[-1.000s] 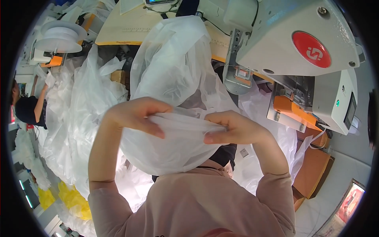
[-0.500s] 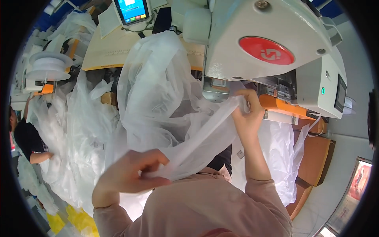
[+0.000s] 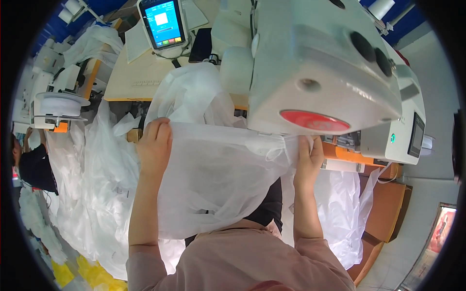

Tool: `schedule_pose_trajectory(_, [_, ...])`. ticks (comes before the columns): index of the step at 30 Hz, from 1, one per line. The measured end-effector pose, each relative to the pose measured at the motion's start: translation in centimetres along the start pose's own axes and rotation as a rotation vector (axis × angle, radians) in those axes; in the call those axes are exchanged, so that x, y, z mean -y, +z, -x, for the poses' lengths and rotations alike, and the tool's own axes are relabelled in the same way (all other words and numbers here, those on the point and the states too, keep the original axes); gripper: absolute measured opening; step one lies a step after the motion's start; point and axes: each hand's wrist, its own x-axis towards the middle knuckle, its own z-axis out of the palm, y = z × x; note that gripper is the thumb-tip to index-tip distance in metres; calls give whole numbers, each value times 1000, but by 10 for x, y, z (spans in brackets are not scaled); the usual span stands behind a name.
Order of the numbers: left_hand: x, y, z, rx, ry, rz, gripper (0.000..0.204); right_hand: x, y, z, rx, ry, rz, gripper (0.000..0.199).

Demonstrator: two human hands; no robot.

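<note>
The left hand (image 3: 156, 140) and right hand (image 3: 309, 156) grasped sheer white fabric (image 3: 218, 179), at their four and nine o'clock respectively.

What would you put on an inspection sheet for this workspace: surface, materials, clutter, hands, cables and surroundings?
Surface: pale tabletop bearing a lit screen device and a flat dark object.
Materials: sheer white fabric stretched out, its right end near the pale machine.
Clutter: heaped white material at left, yellow material lower left, brown cardboard box at right.
Left hand: fingers closed on the fabric's upper left edge.
Right hand: fingers gripping its right end.
Cables: dark cord by the screen device; full run unclear.
Surroundings: another person and a white spool, far left.
</note>
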Motion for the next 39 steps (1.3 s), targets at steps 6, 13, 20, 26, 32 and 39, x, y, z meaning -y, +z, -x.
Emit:
schedule_pose_trajectory(6, [5,-13,-3,45,-130,112,18,-16,6,-20,-15,-213,155,26])
schedule_pose_trajectory(13, [-20,-92,65,892,-345,716,10,-38,-17,-16,-9,-269,163,29])
schedule_pose_trajectory(20, [-30,-28,111,738,-379,60,13,-21,-30,-39,-117,-489,571,35])
schedule_pose_trajectory(26, [34,-3,100,519,-524,-77,9,-26,-40,-43,-107,-377,566,32])
schedule_pose_trajectory(32, [98,-34,104,57,-559,243,20,-20,-22,-14,55,-472,308,35])
schedule_pose_trajectory(39, [103,-61,68,322,-730,845,34,26,-1,-5,286,-349,328,42])
